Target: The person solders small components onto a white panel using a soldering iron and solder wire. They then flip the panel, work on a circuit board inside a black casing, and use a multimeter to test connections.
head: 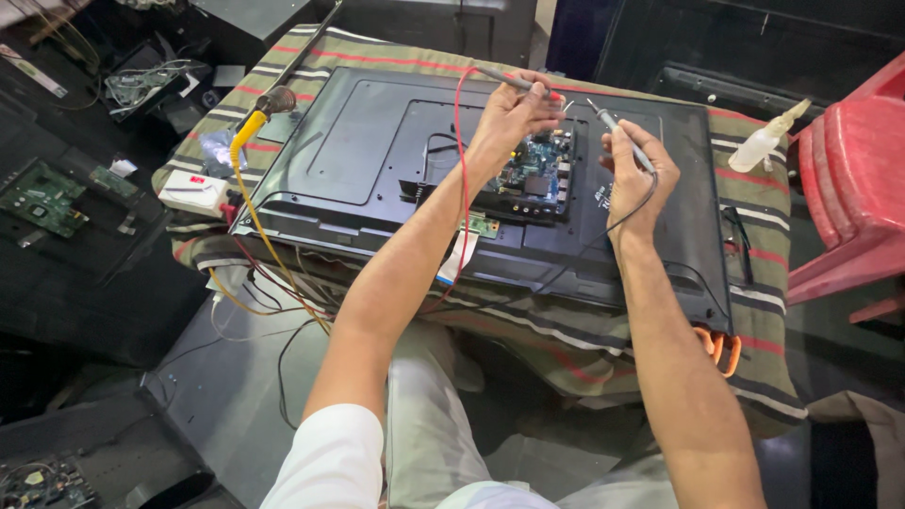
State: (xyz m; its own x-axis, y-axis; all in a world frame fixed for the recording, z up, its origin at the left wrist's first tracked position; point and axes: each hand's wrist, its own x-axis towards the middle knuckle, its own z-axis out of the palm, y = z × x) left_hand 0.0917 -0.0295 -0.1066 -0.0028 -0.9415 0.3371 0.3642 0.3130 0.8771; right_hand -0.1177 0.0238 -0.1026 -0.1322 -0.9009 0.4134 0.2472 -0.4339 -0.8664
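Note:
A black flat television (pixel 358 151) lies face down on a striped cloth (pixel 754 207), with a blue-green circuit board (pixel 537 170) exposed at its middle. My left hand (pixel 514 113) is raised above the board and grips a probe (pixel 509 80) with a red lead (pixel 464 188) hanging from it. My right hand (pixel 636 170) holds a second probe (pixel 622 137) with a black lead (pixel 603 236), its tip pointing up and left, just right of the board. The two hands are a short gap apart.
A yellow-handled soldering iron (pixel 255 118) rests on the television's left corner, its cable running down. A white box (pixel 193 193) sits at the left edge. Loose circuit boards (pixel 38 198) lie far left. A plastic bottle (pixel 768 141) and red chair (pixel 853 179) stand right.

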